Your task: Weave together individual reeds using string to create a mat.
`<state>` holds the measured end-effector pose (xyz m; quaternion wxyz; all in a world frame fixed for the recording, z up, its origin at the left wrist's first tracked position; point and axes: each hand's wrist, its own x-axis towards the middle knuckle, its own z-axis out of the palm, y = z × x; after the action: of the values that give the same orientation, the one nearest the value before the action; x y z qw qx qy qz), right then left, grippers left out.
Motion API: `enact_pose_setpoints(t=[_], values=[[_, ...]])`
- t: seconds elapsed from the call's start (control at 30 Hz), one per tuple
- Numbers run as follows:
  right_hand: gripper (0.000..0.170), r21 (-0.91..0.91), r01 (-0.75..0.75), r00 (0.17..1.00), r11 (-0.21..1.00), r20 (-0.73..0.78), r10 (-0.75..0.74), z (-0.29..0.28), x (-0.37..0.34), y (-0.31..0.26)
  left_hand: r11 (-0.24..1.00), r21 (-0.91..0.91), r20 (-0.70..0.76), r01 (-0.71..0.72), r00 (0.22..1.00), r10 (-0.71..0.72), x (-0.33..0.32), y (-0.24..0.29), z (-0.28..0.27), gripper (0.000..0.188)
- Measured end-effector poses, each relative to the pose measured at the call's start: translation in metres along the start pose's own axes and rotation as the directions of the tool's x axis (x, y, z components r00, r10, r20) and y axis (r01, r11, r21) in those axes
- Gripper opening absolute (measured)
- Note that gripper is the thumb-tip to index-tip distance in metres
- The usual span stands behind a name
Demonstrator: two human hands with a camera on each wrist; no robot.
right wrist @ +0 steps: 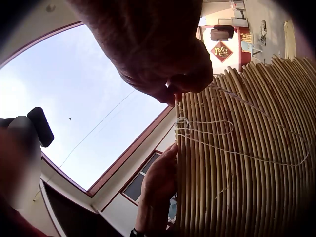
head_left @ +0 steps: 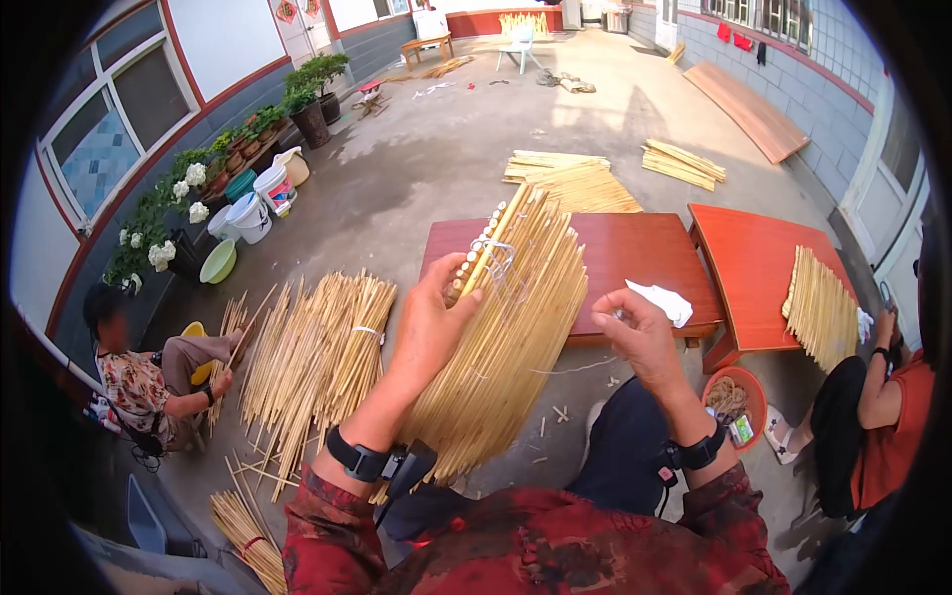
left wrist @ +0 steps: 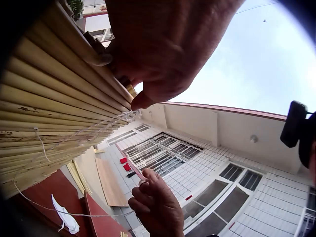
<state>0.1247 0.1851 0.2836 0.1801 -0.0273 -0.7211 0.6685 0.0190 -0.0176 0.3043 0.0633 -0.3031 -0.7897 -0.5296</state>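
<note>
A mat of pale, straight stalks [head_left: 506, 367] slants upright in front of me, its stalks lying side by side. My left hand [head_left: 431, 322] grips its left edge, thumb on the near face, close to a loose loop of white string [head_left: 499, 256]. To the right and apart from the mat is my raised right hand [head_left: 643, 332], thumb and forefinger pinched together. From the mat, the string [left wrist: 74, 215] runs across to these fingers in the left wrist view. In the right wrist view, string loops [right wrist: 207, 127] hang over the stalks.
Beyond the mat stand a dark red table [head_left: 635, 258] with white paper [head_left: 662, 302] and an orange-red table [head_left: 764, 258] bearing another mat [head_left: 821, 309]. Stalk bundles [head_left: 317, 357] lie left. People sit at both sides. An orange basket [head_left: 759, 387] is right of my knee.
</note>
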Motion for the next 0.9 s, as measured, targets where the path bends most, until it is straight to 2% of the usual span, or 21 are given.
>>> enact_pose_setpoints(t=[0.07, 0.17, 0.23, 0.27, 0.33, 0.37, 0.4, 0.47, 0.5, 0.53, 0.6, 0.67, 0.73, 0.77, 0.8, 0.83, 0.87, 0.9], values=[[0.012, 0.006, 0.047, 0.999, 0.999, -0.01, -0.046, 0.018, 0.016, 0.004, 0.999, -0.02, 0.055, 0.029, 0.998, -0.028, 0.0, 0.001, 0.0, 0.04], [0.016, 0.014, 0.129, 0.986, 0.992, -0.105, -0.127, 0.027, 0.038, 0.004, 0.996, 0.083, 0.147, 0.045, 0.987, -0.057, -0.001, 0.018, -0.001, 0.034], [0.018, 0.015, 0.056, 0.998, 0.998, -0.037, -0.056, 0.027, 0.047, 0.008, 0.969, -0.129, 0.263, 0.211, 0.949, -0.172, 0.002, 0.021, -0.002, 0.031], [0.018, 0.011, 0.061, 0.997, 0.998, -0.039, -0.061, 0.027, 0.049, 0.005, 0.97, -0.132, 0.262, 0.206, 0.951, -0.166, 0.004, 0.022, 0.0, 0.031], [0.019, 0.042, -0.01, 0.997, 0.999, 0.075, 0.007, 0.028, 0.046, -0.003, 0.993, -0.059, 0.174, 0.107, 0.98, -0.095, 0.004, 0.022, 0.004, 0.034], [0.019, 0.039, -0.013, 0.997, 0.999, 0.074, 0.01, 0.027, 0.043, -0.004, 0.999, 0.017, 0.181, 0.042, 0.982, -0.045, 0.009, 0.018, 0.003, 0.037], [0.018, -0.022, 0.006, 0.993, 1.0, 0.115, -0.003, 0.026, 0.04, -0.004, 0.999, 0.013, 0.18, 0.041, 0.983, -0.043, 0.013, 0.016, 0.005, 0.037], [0.017, -0.08, 0.022, 0.989, 0.997, 0.148, -0.01, 0.022, 0.034, -0.008, 0.995, 0.034, 0.063, -0.094, 0.994, 0.091, 0.02, 0.011, 0.009, 0.038], [0.016, 0.154, -0.095, 0.975, 0.984, 0.215, 0.06, 0.018, 0.031, -0.012, 0.997, 0.075, 0.151, 0.028, 0.988, -0.039, 0.019, 0.037, 0.005, 0.04], [0.014, 0.366, -0.218, 0.949, 0.905, 0.297, 0.109, 0.016, 0.03, -0.019, 0.997, 0.073, 0.156, 0.026, 0.987, -0.037, 0.02, 0.046, 0.005, 0.04], [0.014, 0.409, -0.222, 0.942, 0.885, 0.323, 0.087, 0.012, 0.028, -0.041, 0.948, 0.198, 0.193, -0.248, 0.958, 0.21, 0.019, 0.053, 0.011, 0.041], [0.014, 0.445, -0.229, 0.932, 0.865, 0.357, 0.063, 0.005, 0.028, -0.063, 0.958, 0.141, 0.236, -0.249, 0.948, 0.212, 0.022, 0.055, 0.021, 0.038], [0.016, 0.573, -0.241, 0.873, 0.783, 0.48, -0.082, -0.002, 0.031, -0.082, 0.965, 0.089, 0.268, -0.248, 0.939, 0.217, 0.025, 0.054, 0.025, 0.035], [0.016, 0.573, -0.24, 0.875, 0.784, 0.477, -0.081, -0.006, 0.032, -0.09, 0.955, 0.085, 0.29, -0.285, 0.924, 0.25, 0.026, 0.053, 0.025, 0.03], [0.018, 0.597, -0.172, 0.893, 0.784, 0.43, -0.131, -0.009, 0.033, -0.097, 0.943, 0.082, 0.312, -0.321, 0.907, 0.282, 0.027, 0.052, 0.026, 0.025], [0.02, 0.618, -0.106, 0.907, 0.779, 0.381, -0.179, -0.012, 0.033, -0.101, 0.944, 0.078, 0.315, -0.32, 0.906, 0.281, 0.028, 0.052, 0.027, 0.025], [0.02, 0.617, -0.108, 0.909, 0.779, 0.38, -0.174, -0.011, 0.034, -0.103, 0.977, -0.021, 0.316, -0.213, 0.926, 0.208, 0.027, 0.051, 0.028, 0.02], [0.024, 0.54, -0.051, 0.93, 0.84, 0.333, -0.157, -0.008, 0.035, -0.105, 0.988, -0.118, 0.323, -0.104, 0.936, 0.137, 0.027, 0.051, 0.028, 0.015]])
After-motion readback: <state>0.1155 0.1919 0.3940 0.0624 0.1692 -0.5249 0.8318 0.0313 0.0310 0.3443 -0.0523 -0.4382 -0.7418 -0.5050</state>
